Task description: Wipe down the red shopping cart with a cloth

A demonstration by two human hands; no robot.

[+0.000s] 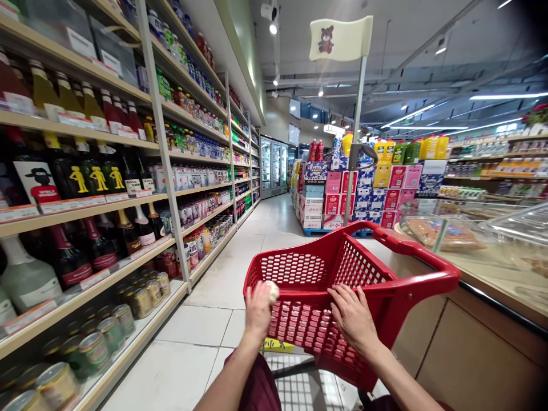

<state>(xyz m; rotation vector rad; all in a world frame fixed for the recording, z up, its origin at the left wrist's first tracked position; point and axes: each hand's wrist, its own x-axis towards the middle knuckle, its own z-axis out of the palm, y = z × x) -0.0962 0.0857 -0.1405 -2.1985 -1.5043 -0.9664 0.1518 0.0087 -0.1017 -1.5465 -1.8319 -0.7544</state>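
A red plastic shopping cart (295, 268) with a perforated basket stands right in front of me, its handle to the right. My left hand (257, 314) is at the basket's left near corner, closed around a small whitish round item (272, 292) that looks like a head of garlic; the fingers hide most of it. My right hand (353, 317) grips the near rim of the basket, its fingers hooked over the edge. The visible part of the basket looks bare inside. A pole on the cart carries a cream flag (341, 40) with a bear picture.
Shelves of bottles and cans (107, 200) line the left side. Stacked drink cartons (334, 194) stand ahead, past the cart. A counter (492, 291) with packaged food (443, 231) is close on the right. The tiled floor (252, 228) runs toward glass-door fridges (274, 162).
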